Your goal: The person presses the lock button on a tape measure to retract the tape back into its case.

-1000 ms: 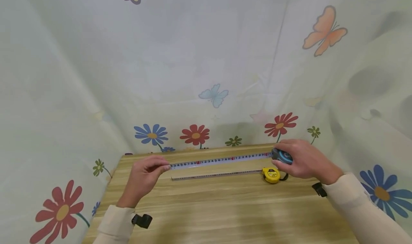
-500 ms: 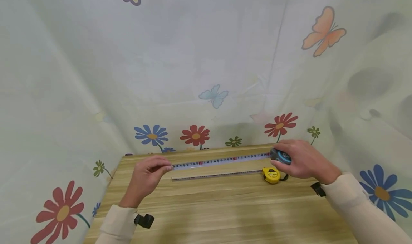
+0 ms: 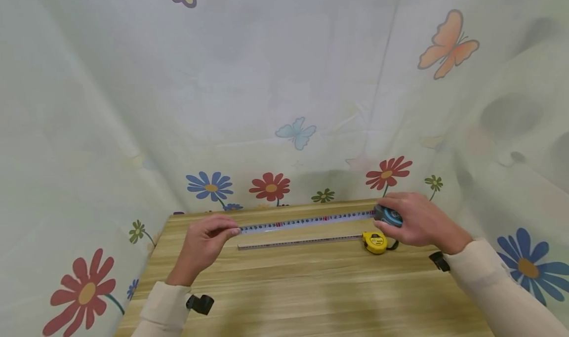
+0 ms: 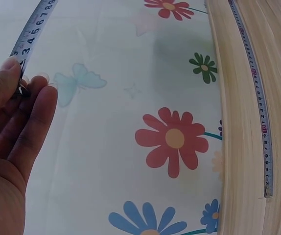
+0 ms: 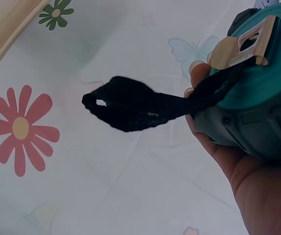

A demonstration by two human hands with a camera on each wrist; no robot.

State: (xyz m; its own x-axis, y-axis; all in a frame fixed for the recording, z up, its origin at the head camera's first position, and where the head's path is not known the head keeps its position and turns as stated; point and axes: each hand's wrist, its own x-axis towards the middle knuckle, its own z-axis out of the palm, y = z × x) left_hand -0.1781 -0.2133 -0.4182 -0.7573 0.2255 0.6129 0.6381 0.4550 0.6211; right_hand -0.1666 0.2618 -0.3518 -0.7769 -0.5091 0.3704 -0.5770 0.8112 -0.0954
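My right hand (image 3: pixel 413 221) grips the case of a blue and black tape measure (image 3: pixel 388 216), whose metal clip (image 5: pixel 253 44) and black wrist strap (image 5: pixel 135 104) show in the right wrist view. Its blade (image 3: pixel 306 222) stretches to the left across the head view, above the table. Thumb and fingers of my left hand (image 3: pixel 205 245) pinch the blade's end, covering the first marks; the dark end hook (image 4: pixel 22 90) shows in the left wrist view. Nearer to me lies a yellow tape measure (image 3: pixel 375 242) on the table, its blade (image 3: pixel 298 242) drawn out to the left, roughly parallel and untouched.
The wooden table (image 3: pixel 302 287) runs up to a pale curtain (image 3: pixel 284 80) printed with flowers and butterflies, which encloses it at the back and both sides. A short dark strap is attached to the yellow case.
My left hand has shifted slightly to the right with the blade's end. The right hand still grips the blue and black case in nearly the same place; the yellow tape measure lies unmoved.
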